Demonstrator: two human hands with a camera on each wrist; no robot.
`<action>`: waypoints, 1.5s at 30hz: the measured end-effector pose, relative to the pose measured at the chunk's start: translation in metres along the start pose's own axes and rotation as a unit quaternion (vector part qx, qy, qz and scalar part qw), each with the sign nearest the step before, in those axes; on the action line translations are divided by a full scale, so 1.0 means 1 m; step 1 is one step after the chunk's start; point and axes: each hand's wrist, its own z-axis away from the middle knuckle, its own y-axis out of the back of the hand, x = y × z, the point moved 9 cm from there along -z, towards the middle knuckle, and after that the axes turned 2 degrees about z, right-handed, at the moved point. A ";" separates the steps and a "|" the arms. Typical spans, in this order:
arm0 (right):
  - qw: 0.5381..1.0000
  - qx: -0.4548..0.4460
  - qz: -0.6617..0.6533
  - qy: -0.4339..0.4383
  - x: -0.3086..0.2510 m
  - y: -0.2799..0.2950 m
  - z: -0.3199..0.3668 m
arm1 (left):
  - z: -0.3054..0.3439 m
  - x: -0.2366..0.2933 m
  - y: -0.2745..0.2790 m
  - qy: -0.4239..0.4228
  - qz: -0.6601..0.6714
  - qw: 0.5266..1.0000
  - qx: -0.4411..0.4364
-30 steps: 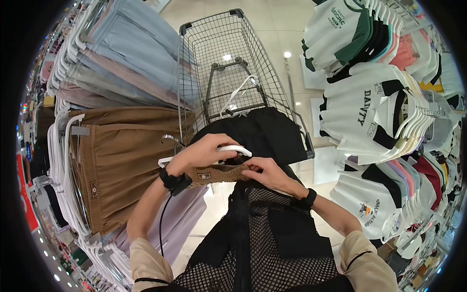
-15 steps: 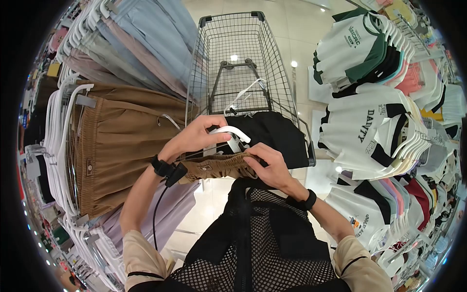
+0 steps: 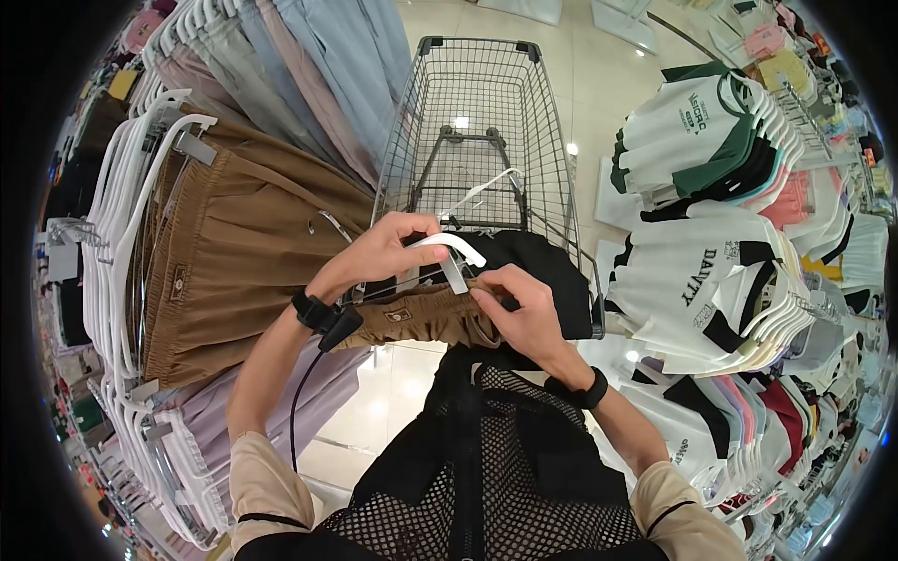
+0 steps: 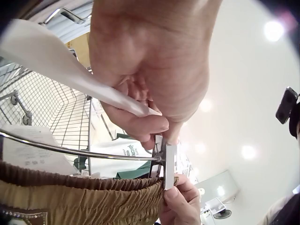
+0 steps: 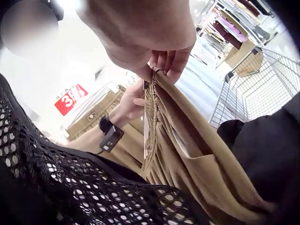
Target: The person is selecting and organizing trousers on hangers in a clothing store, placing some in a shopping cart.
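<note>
My left hand (image 3: 398,251) grips the white plastic arm of a clip hanger (image 3: 460,245). Brown trousers (image 3: 412,320) with a gathered elastic waistband hang below it. In the left wrist view, a thin metal bar (image 4: 93,153) runs above the waistband to a pale clip (image 4: 169,166) at its end. The left fingertips are right at the top of that clip. My right hand (image 3: 520,309) pinches the waistband's end beside the clip, thumb against the fabric. From the right wrist, the trousers (image 5: 187,136) drape down from those fingers with a side pocket showing.
A wire shopping cart (image 3: 398,122) stands ahead, black clothing (image 3: 533,266) and a white hanger (image 3: 482,194) at its near end. On the left is a rack of brown trousers (image 3: 253,243) and pale ones (image 3: 323,75). White printed shirts (image 3: 692,257) hang at right.
The hanger's white arm has tilted, and its clip shows more plainly between the hands. Both hands stay on the hanger and waistband. The head view has shifted, so the cart appears further right.
</note>
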 end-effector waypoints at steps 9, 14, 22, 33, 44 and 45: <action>0.988 0.075 -0.117 -0.061 0.016 -0.005 -0.010 | 0.009 0.013 0.003 -0.008 0.008 1.000 0.025; 0.966 0.096 -0.213 -0.115 0.038 -0.021 -0.006 | 0.019 0.017 0.001 0.021 0.011 0.999 0.037; 0.975 -0.061 -0.183 -0.108 0.003 -0.035 -0.029 | 0.028 0.036 -0.012 -0.079 -0.134 0.987 0.046; 0.977 -0.187 0.001 -0.102 0.001 -0.041 -0.039 | 0.183 0.070 0.013 -0.163 -0.195 0.922 0.293; 0.972 -0.220 -0.072 -0.037 -0.092 -0.037 -0.028 | 0.313 -0.122 -0.006 -0.052 0.028 0.852 0.521; 0.968 -0.234 -0.080 -0.033 -0.100 -0.039 -0.029 | 0.320 -0.116 -0.015 -0.055 0.079 0.862 0.498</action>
